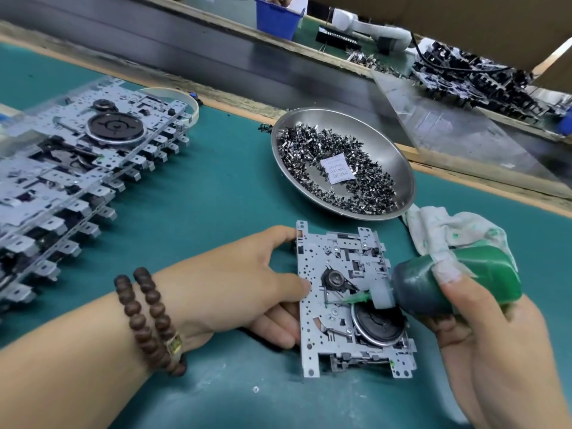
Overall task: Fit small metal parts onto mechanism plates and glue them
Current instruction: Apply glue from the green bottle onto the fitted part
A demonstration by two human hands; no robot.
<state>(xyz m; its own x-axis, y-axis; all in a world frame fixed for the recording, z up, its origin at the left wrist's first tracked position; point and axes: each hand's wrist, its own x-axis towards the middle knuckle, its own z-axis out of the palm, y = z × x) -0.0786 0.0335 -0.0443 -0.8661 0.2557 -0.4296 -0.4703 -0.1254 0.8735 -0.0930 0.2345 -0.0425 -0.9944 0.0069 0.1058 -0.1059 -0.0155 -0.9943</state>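
Gluing a part on the mechanism plate (pixel 312 308)
Left hand (pixel 247 283) grips the plate's edge; right hand (pixel 495 329) squeezes the glue bottle (pixel 448 280); oversqueezing could flood the flywheel (pixel 377 326).

The left hand (pixel 247 283) grips the left edge of a mechanism plate (pixel 312 329) on the teal mat (pixel 216 196). The right hand (pixel 495 335) holds a green glue bottle (pixel 448 283), cloth-wrapped, its nozzle touching the plate's middle. Farther off sits a steel dish (pixel 399 159) of small metal parts (pixel 368 187); stacked plates (pixel 77 168) lie left.
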